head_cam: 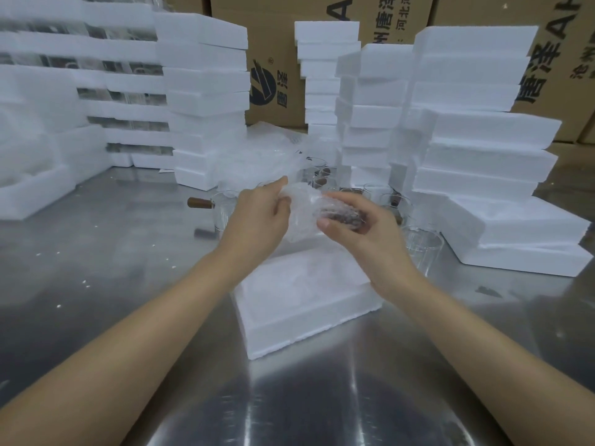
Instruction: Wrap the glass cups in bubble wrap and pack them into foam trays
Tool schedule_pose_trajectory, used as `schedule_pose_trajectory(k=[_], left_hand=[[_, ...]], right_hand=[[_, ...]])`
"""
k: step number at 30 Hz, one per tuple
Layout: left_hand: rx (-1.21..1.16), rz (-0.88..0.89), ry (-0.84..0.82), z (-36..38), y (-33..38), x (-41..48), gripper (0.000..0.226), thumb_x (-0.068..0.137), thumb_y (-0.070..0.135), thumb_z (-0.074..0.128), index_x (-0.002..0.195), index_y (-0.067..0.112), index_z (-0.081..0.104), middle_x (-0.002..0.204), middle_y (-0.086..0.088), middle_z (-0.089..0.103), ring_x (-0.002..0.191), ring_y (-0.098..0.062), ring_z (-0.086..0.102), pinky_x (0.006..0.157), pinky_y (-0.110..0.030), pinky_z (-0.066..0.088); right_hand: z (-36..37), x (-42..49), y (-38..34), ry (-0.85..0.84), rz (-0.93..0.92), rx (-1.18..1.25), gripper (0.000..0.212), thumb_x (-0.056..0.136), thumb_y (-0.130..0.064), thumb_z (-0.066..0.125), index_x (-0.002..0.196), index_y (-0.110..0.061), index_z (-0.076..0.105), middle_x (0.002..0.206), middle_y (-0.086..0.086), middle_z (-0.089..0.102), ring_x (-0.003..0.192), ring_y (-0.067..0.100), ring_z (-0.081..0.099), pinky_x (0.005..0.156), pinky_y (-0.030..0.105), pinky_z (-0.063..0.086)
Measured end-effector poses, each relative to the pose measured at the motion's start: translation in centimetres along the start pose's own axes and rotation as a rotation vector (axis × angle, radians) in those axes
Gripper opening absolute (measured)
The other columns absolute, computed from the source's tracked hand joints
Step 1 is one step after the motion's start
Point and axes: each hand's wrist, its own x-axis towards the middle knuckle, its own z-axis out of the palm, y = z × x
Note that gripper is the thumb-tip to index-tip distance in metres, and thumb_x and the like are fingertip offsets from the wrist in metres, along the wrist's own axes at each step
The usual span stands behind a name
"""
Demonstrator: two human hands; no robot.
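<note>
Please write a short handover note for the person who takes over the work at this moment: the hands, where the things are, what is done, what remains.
Left hand: pinches the bubble wrap at its upper left edge.
Right hand: grips the wrapped cup through the bubble wrap; a brown handle shows through.
The bundle is held above the open foam tray on the metal table.
Done: the cup is mostly covered.
Left: finish wrapping, put it in the tray, then wrap the bare glass cups standing behind and to the right.
</note>
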Motion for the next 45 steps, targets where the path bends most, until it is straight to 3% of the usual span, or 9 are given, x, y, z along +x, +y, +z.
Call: schedule_pose_trajectory(k=[4,7,10,15,21,27,34,38,45], left_hand=[[0.009,-0.049,0.119,0.4,0.2,-0.3,0.02,0.087,0.005,0.048,0.069,0.006,0.056,0.052,0.005,0.042,0.055,-0.009,0.044,0.049,-0.016,0.03],[-0.02,-0.032,0.075,0.6,0.5,-0.4,0.022,0.085,0.004,0.052,0.063,0.007,0.053,0.055,-0.001,0.049,0.06,-0.021,0.047,0.058,-0.03,0.034],[-0.161,-0.104,-0.013,0.5,0.9,0.0,0.005,0.084,0.017,0.058,0.081,0.013,0.058,0.079,-0.003,0.062,0.073,-0.022,0.057,0.066,-0.026,0.045],[-0.592,-0.192,-0.426,0.2,1.5,-0.3,0.05,0.081,0.037,0.057,0.13,0.034,0.05,0.129,0.007,0.058,0.109,-0.011,0.062,0.084,-0.037,0.057],[-0.465,-0.186,-0.299,0.5,1.2,-0.3,0.013,0.09,0.023,0.062,0.082,0.028,0.071,0.077,0.018,0.072,0.073,0.007,0.065,0.063,-0.008,0.046],[-0.307,-0.255,-0.095,1.2,1.2,-0.6,0.018,0.092,0.017,0.052,0.092,0.017,0.07,0.089,-0.003,0.073,0.083,-0.014,0.065,0.069,-0.021,0.048],[-0.362,0.015,-0.34,1.3,2.9,-1.7,0.026,0.094,0.035,0.042,0.109,0.041,0.061,0.114,0.017,0.065,0.107,0.005,0.056,0.091,-0.013,0.042],[-0.124,0.087,-0.227,1.3,2.6,-1.8,0.033,0.101,0.035,0.042,0.068,0.033,0.043,0.057,0.01,0.052,0.056,-0.003,0.051,0.055,-0.009,0.036],[-0.024,0.001,-0.054,1.2,2.2,-1.2,0.033,0.092,0.019,0.055,0.061,0.009,0.053,0.049,0.0,0.045,0.047,-0.011,0.043,0.045,-0.02,0.03]], right_hand=[[0.0,-0.1,-0.2,0.014,-0.041,-0.114,0.043,0.079,-0.017,0.078,0.115,-0.035,0.062,0.115,-0.021,0.063,0.106,0.007,0.062,0.087,0.031,0.053],[-0.2,0.2,-0.5,0.096,-0.028,-0.036,0.043,0.077,-0.013,0.079,0.111,-0.033,0.063,0.107,-0.019,0.065,0.102,0.007,0.063,0.083,0.02,0.051],[-0.8,0.8,-1.1,0.119,0.055,0.162,0.028,0.08,-0.017,0.074,0.105,-0.026,0.066,0.095,-0.011,0.069,0.088,0.008,0.066,0.069,0.014,0.05],[-0.9,1.1,-1.5,0.069,0.192,0.357,0.029,0.089,-0.026,0.067,0.113,-0.012,0.061,0.1,0.006,0.073,0.089,0.02,0.071,0.07,0.029,0.056],[0.0,0.7,-1.4,0.122,0.134,0.099,0.033,0.073,-0.053,0.072,0.083,-0.025,0.06,0.094,0.008,0.062,0.093,0.029,0.061,0.093,0.054,0.048],[0.9,-0.5,-1.0,-0.05,-0.116,-0.343,0.022,0.095,-0.035,0.053,0.116,-0.03,0.049,0.116,-0.009,0.058,0.107,0.007,0.056,0.083,0.023,0.049],[0.3,-0.4,-0.8,0.079,-0.191,-0.366,0.022,0.093,0.005,0.041,0.095,-0.017,0.044,0.082,-0.005,0.057,0.07,0.003,0.052,0.06,0.014,0.038],[0.4,-0.4,-0.6,0.058,-0.174,-0.464,0.028,0.087,0.009,0.041,0.095,-0.018,0.043,0.085,-0.006,0.055,0.073,-0.004,0.05,0.062,0.006,0.034],[0.7,-0.9,-1.1,-0.028,-0.267,-0.655,0.032,0.088,-0.018,0.051,0.12,-0.02,0.048,0.11,-0.008,0.051,0.092,-0.001,0.043,0.073,0.013,0.032]])
